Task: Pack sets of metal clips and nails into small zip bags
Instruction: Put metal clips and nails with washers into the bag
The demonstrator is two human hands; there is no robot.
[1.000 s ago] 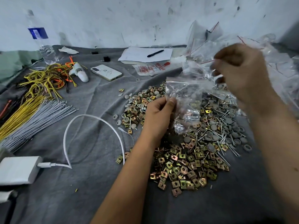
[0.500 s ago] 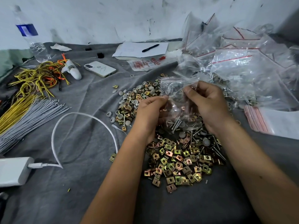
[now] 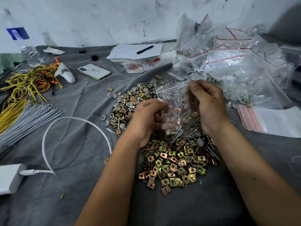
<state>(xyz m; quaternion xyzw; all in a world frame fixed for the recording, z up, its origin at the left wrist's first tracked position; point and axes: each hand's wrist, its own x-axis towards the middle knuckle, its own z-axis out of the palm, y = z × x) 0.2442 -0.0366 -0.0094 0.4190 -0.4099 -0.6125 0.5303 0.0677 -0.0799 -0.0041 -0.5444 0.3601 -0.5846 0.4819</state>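
Item, one small zip bag (image 3: 176,111), screws inside, held between my grips above the clip pile (image 3: 172,162): right hand (image 3: 210,105) pinching its mouth, left hand (image 3: 146,118) apparently curled on its side; keep mouth upright.

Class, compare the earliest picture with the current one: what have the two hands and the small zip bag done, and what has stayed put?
The right hand came down from the heap of bags and now pinches the zip bag's top edge. The left hand still grips the bag's left side. The bag sits lower, just above the clips. The phone, pen and white cable stayed in place.
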